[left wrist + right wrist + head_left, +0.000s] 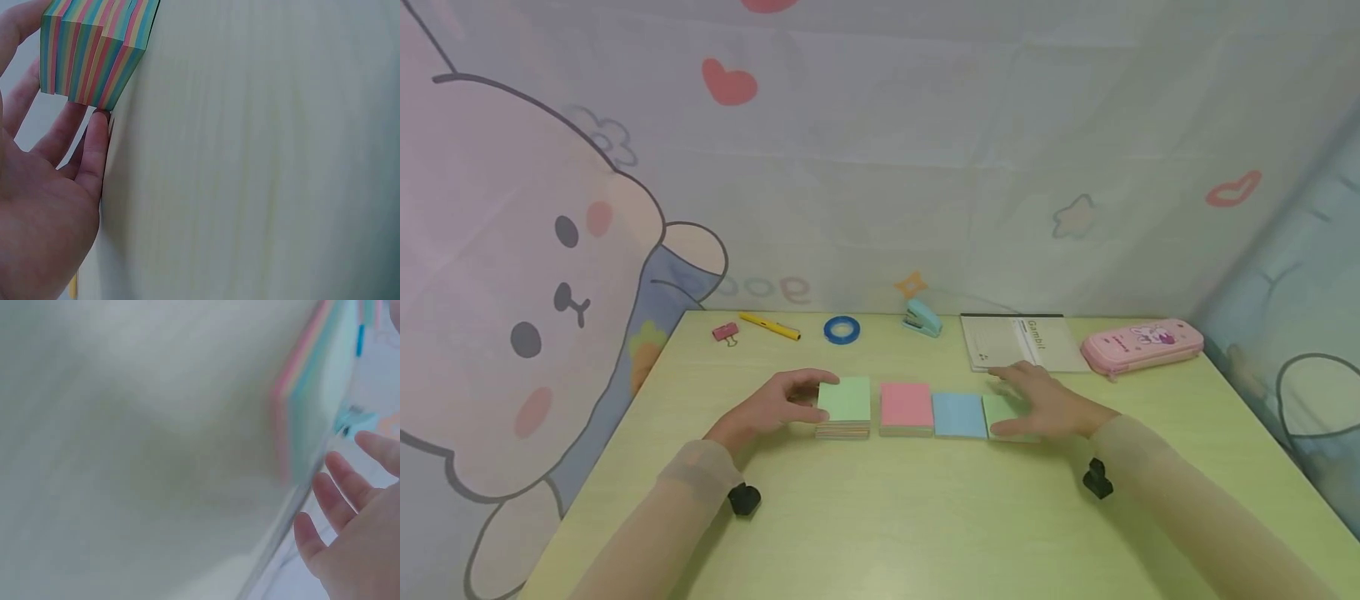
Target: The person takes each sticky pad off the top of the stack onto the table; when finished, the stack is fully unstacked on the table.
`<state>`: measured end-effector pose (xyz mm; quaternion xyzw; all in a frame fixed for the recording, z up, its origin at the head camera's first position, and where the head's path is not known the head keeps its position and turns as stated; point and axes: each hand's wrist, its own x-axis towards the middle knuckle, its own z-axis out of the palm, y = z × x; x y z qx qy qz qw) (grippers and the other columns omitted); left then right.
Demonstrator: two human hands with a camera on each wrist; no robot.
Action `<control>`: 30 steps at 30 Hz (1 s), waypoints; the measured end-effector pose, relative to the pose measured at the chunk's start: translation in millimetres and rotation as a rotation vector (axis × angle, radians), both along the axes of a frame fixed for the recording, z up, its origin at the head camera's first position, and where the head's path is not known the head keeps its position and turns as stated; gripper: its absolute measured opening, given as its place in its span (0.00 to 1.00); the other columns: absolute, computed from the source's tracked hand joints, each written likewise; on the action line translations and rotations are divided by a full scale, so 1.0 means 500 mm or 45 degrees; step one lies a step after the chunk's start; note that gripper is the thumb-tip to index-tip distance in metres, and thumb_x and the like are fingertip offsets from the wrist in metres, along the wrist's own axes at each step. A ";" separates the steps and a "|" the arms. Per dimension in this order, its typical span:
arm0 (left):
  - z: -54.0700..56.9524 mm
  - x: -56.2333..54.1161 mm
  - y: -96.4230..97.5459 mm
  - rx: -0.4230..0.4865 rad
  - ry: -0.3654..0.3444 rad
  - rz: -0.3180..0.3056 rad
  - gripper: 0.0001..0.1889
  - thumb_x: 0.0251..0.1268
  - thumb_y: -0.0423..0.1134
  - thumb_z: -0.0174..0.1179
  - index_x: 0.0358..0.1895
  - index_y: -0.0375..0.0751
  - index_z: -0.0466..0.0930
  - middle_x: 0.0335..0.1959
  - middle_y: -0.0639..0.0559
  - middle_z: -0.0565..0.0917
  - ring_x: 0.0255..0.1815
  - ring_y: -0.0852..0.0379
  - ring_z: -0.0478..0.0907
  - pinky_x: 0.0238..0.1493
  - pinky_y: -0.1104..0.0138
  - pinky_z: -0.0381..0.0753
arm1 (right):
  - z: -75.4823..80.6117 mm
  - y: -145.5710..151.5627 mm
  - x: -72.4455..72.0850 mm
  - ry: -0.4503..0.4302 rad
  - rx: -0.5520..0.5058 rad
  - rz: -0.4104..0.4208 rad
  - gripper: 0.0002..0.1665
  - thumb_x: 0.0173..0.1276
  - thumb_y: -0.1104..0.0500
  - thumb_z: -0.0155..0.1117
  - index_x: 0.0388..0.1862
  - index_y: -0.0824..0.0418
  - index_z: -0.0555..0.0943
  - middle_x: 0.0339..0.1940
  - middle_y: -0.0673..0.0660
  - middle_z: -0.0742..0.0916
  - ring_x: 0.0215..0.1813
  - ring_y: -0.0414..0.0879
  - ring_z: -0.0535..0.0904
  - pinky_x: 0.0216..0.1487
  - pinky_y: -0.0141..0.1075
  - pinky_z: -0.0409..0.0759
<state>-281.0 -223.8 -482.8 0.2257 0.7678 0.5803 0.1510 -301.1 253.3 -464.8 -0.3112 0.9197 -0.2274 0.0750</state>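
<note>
My left hand point(767, 408) holds the left side of a tall stack of sticky notes point(844, 404), green on top. Its thumb lies at the near corner and a finger at the far corner. Layered coloured edges of that stack point(94, 50) show beside the left hand point(50, 200) in the left wrist view. To its right sit a pink sticky-note pad point(906, 406), a blue pad point(959, 415) and a green pad point(1000, 408). Over the green pad is my right hand point(1045, 404), fingers spread and partly covering it. The right wrist view shows this hand point(356, 531) apart from a blurred pad point(312, 412).
Along the table's back lie a pink binder clip point(726, 333), a yellow pen point(770, 325), blue tape point(842, 330), a teal stapler point(922, 318), a notebook point(1000, 337) and a pink pencil case point(1142, 345). A printed curtain point(880, 192) hangs behind.
</note>
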 end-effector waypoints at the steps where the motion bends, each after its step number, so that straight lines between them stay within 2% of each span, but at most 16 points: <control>1: 0.000 0.000 0.000 -0.006 0.003 0.000 0.29 0.66 0.29 0.71 0.70 0.35 0.76 0.64 0.36 0.80 0.58 0.45 0.79 0.56 0.69 0.80 | 0.006 -0.014 -0.001 0.001 -0.023 0.011 0.60 0.62 0.31 0.76 0.82 0.61 0.64 0.74 0.64 0.75 0.74 0.62 0.68 0.71 0.66 0.69; 8: 0.005 0.001 -0.001 -0.027 0.014 0.012 0.28 0.67 0.30 0.71 0.70 0.36 0.76 0.65 0.36 0.80 0.58 0.44 0.78 0.58 0.69 0.79 | 0.037 -0.150 0.003 -0.042 -0.135 0.104 0.57 0.65 0.33 0.74 0.81 0.62 0.65 0.79 0.59 0.72 0.80 0.58 0.62 0.78 0.62 0.62; 11: 0.003 -0.001 -0.001 -0.025 0.025 0.009 0.28 0.67 0.30 0.71 0.70 0.35 0.76 0.66 0.36 0.80 0.59 0.44 0.78 0.59 0.68 0.79 | 0.036 -0.202 0.004 -0.029 -0.115 0.154 0.57 0.65 0.34 0.74 0.81 0.64 0.65 0.79 0.60 0.71 0.80 0.58 0.63 0.77 0.60 0.64; 14: -0.001 -0.002 -0.002 -0.023 0.028 0.007 0.28 0.67 0.29 0.70 0.70 0.35 0.76 0.65 0.37 0.80 0.59 0.45 0.78 0.59 0.68 0.79 | 0.026 -0.238 0.003 0.000 -0.071 0.192 0.57 0.64 0.34 0.75 0.80 0.65 0.65 0.77 0.61 0.72 0.76 0.57 0.66 0.73 0.55 0.71; 18: -0.004 -0.004 0.001 -0.005 0.023 -0.005 0.29 0.67 0.29 0.70 0.71 0.33 0.75 0.63 0.36 0.81 0.59 0.45 0.79 0.58 0.68 0.80 | 0.014 -0.257 0.005 0.037 -0.021 0.185 0.55 0.63 0.36 0.77 0.78 0.65 0.69 0.69 0.58 0.77 0.66 0.51 0.71 0.63 0.46 0.77; 21: -0.006 -0.004 0.001 0.004 0.032 -0.008 0.29 0.67 0.29 0.70 0.70 0.32 0.75 0.62 0.37 0.82 0.57 0.47 0.79 0.57 0.69 0.81 | 0.009 -0.261 0.006 0.041 -0.005 0.159 0.51 0.63 0.37 0.78 0.76 0.63 0.72 0.64 0.55 0.80 0.60 0.48 0.72 0.58 0.42 0.77; 27: -0.006 -0.003 -0.002 -0.038 0.021 0.032 0.29 0.66 0.28 0.71 0.70 0.35 0.76 0.61 0.39 0.82 0.56 0.48 0.78 0.56 0.70 0.80 | 0.003 -0.267 0.002 0.045 0.005 0.152 0.52 0.62 0.37 0.78 0.75 0.64 0.72 0.64 0.56 0.80 0.60 0.48 0.73 0.59 0.42 0.77; 30: -0.004 -0.001 -0.001 -0.037 0.025 0.020 0.29 0.67 0.29 0.71 0.71 0.35 0.76 0.63 0.38 0.81 0.57 0.46 0.78 0.57 0.69 0.80 | -0.004 -0.267 -0.004 0.067 0.008 0.158 0.52 0.61 0.36 0.78 0.74 0.65 0.72 0.61 0.56 0.80 0.58 0.47 0.73 0.58 0.41 0.77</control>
